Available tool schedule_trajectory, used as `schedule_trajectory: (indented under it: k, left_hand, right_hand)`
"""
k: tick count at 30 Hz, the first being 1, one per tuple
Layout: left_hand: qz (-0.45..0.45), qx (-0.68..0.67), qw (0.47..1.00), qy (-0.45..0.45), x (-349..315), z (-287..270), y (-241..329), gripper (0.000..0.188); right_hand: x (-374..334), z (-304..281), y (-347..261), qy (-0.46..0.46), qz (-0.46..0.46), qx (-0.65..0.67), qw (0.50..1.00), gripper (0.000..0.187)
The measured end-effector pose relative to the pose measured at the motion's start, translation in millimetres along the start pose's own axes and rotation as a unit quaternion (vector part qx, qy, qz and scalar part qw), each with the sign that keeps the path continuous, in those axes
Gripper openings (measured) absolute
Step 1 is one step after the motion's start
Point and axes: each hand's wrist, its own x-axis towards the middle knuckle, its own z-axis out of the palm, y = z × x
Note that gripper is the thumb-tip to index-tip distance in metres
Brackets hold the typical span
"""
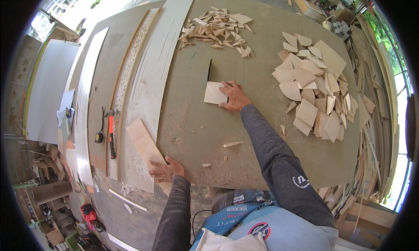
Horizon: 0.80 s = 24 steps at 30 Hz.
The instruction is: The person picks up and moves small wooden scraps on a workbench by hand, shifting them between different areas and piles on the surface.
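Your right hand point(235, 96), one o'clock: clamped on square wood piece point(213, 93), twelve o'clock. Your left hand point(168, 170), seven o'clock: laid over wood strip point(144, 140), eight o'clock; cannot tell if gripping.

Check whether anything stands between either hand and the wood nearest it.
Nothing visible does: the right hand touches the small wooden piece, and the left hand the long wooden strip. A thin dark slot or blade lies just beyond the small piece.

Bright daylight shows around a white-barred window point(57, 2) and green foliage point(380, 41); long brown wooden boards point(377, 98) line the right; grey concrete floor point(142, 222) lies lower left.
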Motion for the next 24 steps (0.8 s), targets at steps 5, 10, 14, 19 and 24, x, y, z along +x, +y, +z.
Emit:
schedule_trajectory:
  k: [5,10,14,19,24]
  left_hand:
    - [0.0,0.003,1.0,-0.007,0,-2,0,0.087]
    - [-0.004,-0.003,1.0,-0.016,-2,-7,2,0.087]
    - [-0.003,-0.009,1.0,-0.011,-2,-4,1,0.087]
    - [-0.01,-0.009,1.0,-0.014,-1,-5,2,0.087]
    - [-0.005,-0.008,1.0,0.004,-2,-5,2,0.086]
  right_hand:
    - [1,1,-1,-0.001,0.009,-0.004,1.0,0.077]
    - [-1,5,-4,0.002,0.02,-0.012,1.0,0.077]
    - [-1,7,-8,0.006,0.032,-0.026,0.999,0.076]
    - [0,16,-5,0.003,0.042,-0.038,0.998,0.075]
    - [-10,21,-8,0.006,0.027,-0.034,0.999,0.077]
